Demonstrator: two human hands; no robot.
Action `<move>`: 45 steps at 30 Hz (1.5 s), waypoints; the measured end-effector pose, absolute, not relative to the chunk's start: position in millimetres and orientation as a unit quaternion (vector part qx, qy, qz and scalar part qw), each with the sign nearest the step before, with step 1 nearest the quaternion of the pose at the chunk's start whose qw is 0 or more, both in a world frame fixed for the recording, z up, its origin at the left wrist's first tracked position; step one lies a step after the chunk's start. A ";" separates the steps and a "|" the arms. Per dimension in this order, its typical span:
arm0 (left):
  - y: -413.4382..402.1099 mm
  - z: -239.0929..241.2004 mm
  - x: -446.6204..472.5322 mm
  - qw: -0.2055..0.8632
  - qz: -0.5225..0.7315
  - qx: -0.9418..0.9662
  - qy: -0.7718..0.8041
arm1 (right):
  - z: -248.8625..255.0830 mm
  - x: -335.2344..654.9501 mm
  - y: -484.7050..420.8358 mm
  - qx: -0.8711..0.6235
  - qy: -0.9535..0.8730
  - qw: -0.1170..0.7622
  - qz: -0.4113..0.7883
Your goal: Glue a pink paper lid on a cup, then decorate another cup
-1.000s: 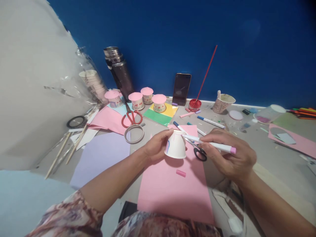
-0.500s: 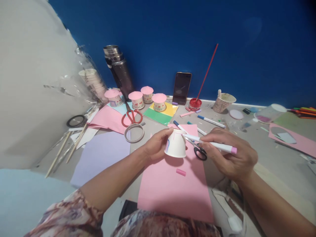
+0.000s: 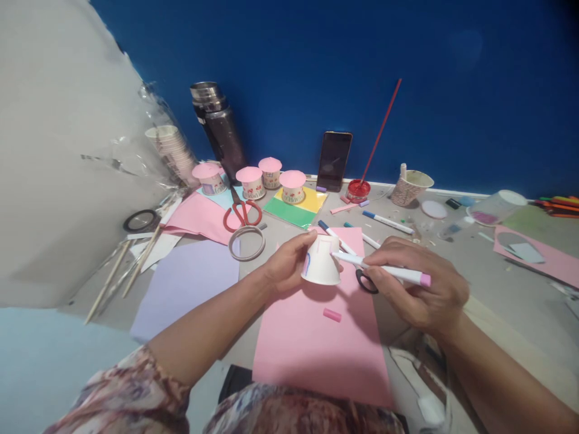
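Note:
My left hand (image 3: 289,262) grips a white paper cup (image 3: 322,268), held upside down with its wide rim toward me. Faint pink lines and a blue-purple curved mark show on the cup's side. In my right hand (image 3: 418,286) is a white felt-tip marker (image 3: 400,274) with a pink end, its tip at the cup's right side. Below the cup lies a sheet of pink paper (image 3: 316,355), and on it a pink marker cap (image 3: 332,314). Black-handled scissors (image 3: 366,281) lie partly hidden behind the marker and my right hand.
Several decorated cups with pink paper roofs (image 3: 292,179) stand at the back, near a steel flask (image 3: 219,129). Red-handled scissors (image 3: 243,214) and a tape roll (image 3: 246,243) lie to the left. A phone (image 3: 334,161) leans on the blue wall. Blue markers (image 3: 388,222) lie behind my right hand.
The marker tip has moved slightly down and left along the cup's side. The cup has tilted a little in my left hand, which otherwise stays in place.

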State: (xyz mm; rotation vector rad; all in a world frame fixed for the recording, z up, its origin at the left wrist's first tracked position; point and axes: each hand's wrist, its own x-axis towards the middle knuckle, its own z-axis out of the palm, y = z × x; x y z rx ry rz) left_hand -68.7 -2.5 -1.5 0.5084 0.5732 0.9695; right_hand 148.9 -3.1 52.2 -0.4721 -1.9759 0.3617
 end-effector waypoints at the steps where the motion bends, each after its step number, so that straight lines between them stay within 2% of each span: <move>1: -2.3 -1.3 -68.2 0.815 0.455 0.238 0.269 | 53.0 148.9 -3.5 -0.197 -0.822 0.513 0.151; 25: -5.9 -1.1 -60.1 0.766 0.511 0.242 0.306 | 50.7 145.7 -5.9 -0.198 -0.831 0.504 0.127; 45: -7.7 -2.6 -59.3 0.749 0.509 0.274 0.323 | 55.1 145.8 -6.4 -0.225 -0.820 0.509 0.131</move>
